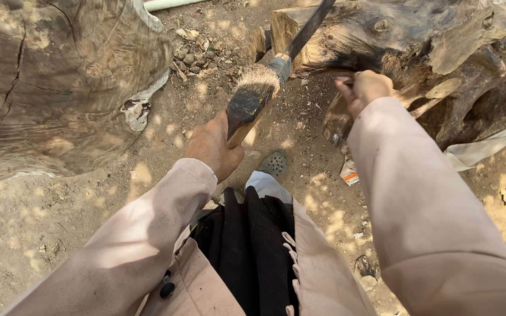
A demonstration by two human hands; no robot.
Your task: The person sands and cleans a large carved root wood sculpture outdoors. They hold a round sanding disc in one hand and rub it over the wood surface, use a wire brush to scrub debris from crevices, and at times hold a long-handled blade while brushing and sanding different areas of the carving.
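Left hand grips brush; right hand clasps tool against stump.

A pale pipe lies above the big stump. Pebbles sit right of the stump. A grey shoe and a torn wrapper lie lower right of it.

Count, head view:
- hands: two, left hand and right hand
- brushes: one, a wide paintbrush with pale bristles
- long dark metal bars: one, bar
- large wood pieces: two, a big cut trunk on the left and a gnarled root stump on the right
- shoes in view: one, grey perforated clog
- pale pipes: one, pipe at the top edge
- small heaps of pebbles: one, pebble heap
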